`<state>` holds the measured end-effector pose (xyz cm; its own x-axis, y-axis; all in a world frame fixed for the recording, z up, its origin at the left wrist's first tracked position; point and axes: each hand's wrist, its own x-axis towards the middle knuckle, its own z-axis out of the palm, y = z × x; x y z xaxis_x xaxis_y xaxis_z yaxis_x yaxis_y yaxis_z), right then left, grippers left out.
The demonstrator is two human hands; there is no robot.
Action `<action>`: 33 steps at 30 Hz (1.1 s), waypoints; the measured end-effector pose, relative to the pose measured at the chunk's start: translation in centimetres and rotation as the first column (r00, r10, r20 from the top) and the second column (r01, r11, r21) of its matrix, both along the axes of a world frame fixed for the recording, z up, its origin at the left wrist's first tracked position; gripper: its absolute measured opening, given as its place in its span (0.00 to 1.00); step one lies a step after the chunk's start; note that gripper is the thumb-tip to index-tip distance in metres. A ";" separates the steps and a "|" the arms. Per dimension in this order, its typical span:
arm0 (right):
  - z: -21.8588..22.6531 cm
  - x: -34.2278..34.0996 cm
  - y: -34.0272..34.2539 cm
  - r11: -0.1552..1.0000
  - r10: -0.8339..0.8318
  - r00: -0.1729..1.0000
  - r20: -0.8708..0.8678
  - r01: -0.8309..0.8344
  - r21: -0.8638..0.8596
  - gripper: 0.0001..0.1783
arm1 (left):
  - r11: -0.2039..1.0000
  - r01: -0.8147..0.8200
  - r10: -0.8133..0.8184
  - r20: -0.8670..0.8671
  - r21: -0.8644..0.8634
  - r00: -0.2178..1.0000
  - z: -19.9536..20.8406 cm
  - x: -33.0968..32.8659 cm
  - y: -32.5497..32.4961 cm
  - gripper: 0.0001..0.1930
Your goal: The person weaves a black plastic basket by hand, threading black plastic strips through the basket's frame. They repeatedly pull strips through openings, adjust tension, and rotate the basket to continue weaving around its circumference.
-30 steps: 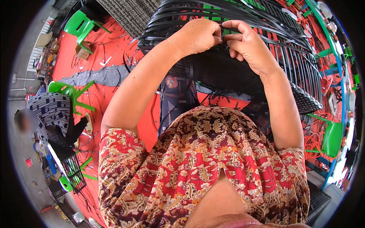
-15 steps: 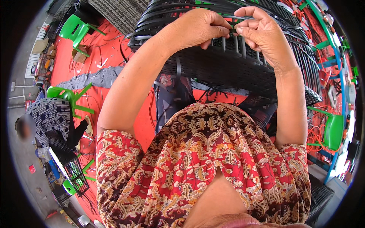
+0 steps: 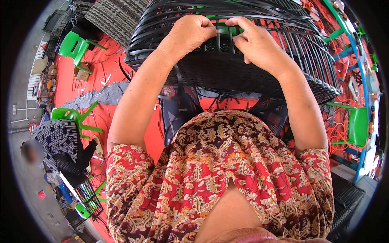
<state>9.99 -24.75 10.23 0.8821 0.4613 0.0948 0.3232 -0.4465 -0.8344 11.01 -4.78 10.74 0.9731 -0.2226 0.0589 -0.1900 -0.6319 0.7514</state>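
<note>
A large black woven wicker piece [image 3: 227, 71] lies in front of me, dense along its near side, with long loose flat strips [image 3: 170, 22] along its top. My left hand [image 3: 189, 35] is at the upper edge of the weave, its fingers closed at a black strip, the tips partly hidden. To its right is my right hand [image 3: 259, 45], index finger and thumb apart, the other fingers bent. Short upright strips [image 3: 219, 41] stand in the gap between the two hands.
Green plastic chairs [image 3: 73, 47] stand on the red floor covering [image 3: 117, 56] at left, and another green chair [image 3: 358, 126] is at right. A person in a patterned top [image 3: 56, 135] works at far left. A blue metal frame [image 3: 362, 85] runs along the right.
Both hands have shifted left and slightly down and moved farther apart. The right thumb and index finger have spread. The wicker piece sits slightly lower and farther left in view.
</note>
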 end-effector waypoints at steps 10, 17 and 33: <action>-2.5 1.5 -0.8 0.854 0.139 0.952 -0.272 0.024 0.520 0.25 | 0.963 0.146 -0.152 0.011 0.229 0.988 -0.6 0.2 -1.9 0.09; -1.0 2.4 -0.4 0.992 0.125 0.992 0.007 -0.125 0.034 0.28 | 0.941 0.141 -0.173 0.080 0.307 0.982 -0.2 -0.1 -1.9 0.09; 0.1 -0.3 -5.1 0.970 -0.096 0.972 -0.213 0.139 0.199 0.22 | 0.850 0.141 -0.261 -0.173 -0.508 0.950 -0.4 0.7 -4.0 0.11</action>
<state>9.66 -29.82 10.30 0.9396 0.3421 -0.0054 0.0958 -0.2783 -0.9557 11.68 -8.79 10.34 0.9091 -0.4165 -0.0053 -0.0598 -0.1431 0.9879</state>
